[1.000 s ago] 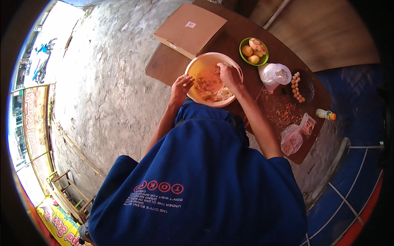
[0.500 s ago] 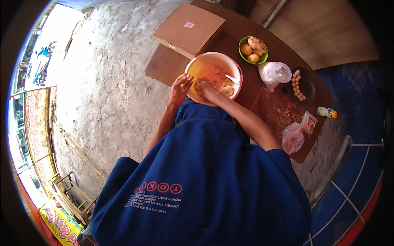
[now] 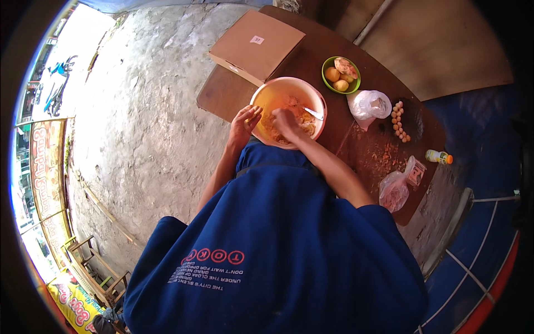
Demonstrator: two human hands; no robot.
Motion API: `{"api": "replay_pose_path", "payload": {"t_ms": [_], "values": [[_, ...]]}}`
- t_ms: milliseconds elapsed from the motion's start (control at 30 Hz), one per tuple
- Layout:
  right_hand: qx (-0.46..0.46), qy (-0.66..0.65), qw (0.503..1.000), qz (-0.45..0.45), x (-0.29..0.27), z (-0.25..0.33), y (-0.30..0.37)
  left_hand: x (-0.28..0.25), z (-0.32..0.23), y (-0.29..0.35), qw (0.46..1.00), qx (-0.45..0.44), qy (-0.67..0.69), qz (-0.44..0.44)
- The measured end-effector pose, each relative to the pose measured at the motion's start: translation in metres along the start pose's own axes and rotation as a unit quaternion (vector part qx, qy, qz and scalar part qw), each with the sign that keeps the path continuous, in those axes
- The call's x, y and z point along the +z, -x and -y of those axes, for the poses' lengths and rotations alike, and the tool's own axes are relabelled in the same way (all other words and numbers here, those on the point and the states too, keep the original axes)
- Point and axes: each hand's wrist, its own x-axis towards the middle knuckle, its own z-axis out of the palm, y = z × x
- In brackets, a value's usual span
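Loosely crumbled orange-yellow mixture [image 3: 307, 123], pale round bowl [image 3: 305, 92], right hand [image 3: 285, 123] within, left hand [image 3: 244, 120] alongside, each grip unclear.

- basin [image 3: 307, 92]: smooth plastic, faintly glossy
- mixture [image 3: 307, 121]: rough, crumbly, matt
- spoon [image 3: 314, 113]: smooth, shiny, metal or plastic unclear
- box [image 3: 250, 50]: matt cardboard, paper label [image 3: 257, 39]
- tabletop [image 3: 225, 94]: smooth, wood-like, slight sheen
- green bowl [image 3: 359, 83]: glossy plastic
- white bag [image 3: 362, 107]: thin, crinkled, shiny plastic
- blue shirt [image 3: 289, 228]: matt cloth
- grey cement [image 3: 139, 117]: rough, dull

The right hand [image 3: 285, 123] is blurred, its fingertips hidden from me. The white utensil [image 3: 314, 113] has one end lost in the crumbly mixture [image 3: 307, 122].
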Motion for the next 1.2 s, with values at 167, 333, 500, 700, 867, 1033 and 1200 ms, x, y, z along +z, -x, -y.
{"api": "replay_pose_path", "payload": {"t_ms": [167,333,500,700,867,1033,1200], "values": [[0.215,-0.574,0.788,0.059,-0.062,-0.024,-0.003,0.002,-0.001,0.000,1.000,0.002,-0.007,-0.009],[0.219,-0.767,0.592,0.116,-0.087,-0.027,0.014,0.001,-0.001,-0.003,1.000,0.000,0.001,-0.011],[0.261,-0.752,0.588,0.142,-0.083,-0.024,0.016,0.000,-0.001,-0.003,1.000,0.000,0.000,-0.008],[0.266,-0.814,0.492,0.157,-0.088,-0.022,0.020,0.009,-0.003,0.003,1.000,-0.001,0.014,-0.018],[0.221,-0.789,0.553,0.154,-0.094,-0.019,0.017,0.018,-0.012,0.002,0.976,-0.035,-0.216,0.024],[0.304,-0.773,0.550,0.081,-0.092,-0.025,0.008,0.034,-0.007,-0.024,0.859,-0.001,-0.504,0.092],[0.291,-0.754,0.587,0.047,-0.094,-0.025,0.005,0.048,0.007,-0.053,0.535,0.072,-0.833,0.120]]}}
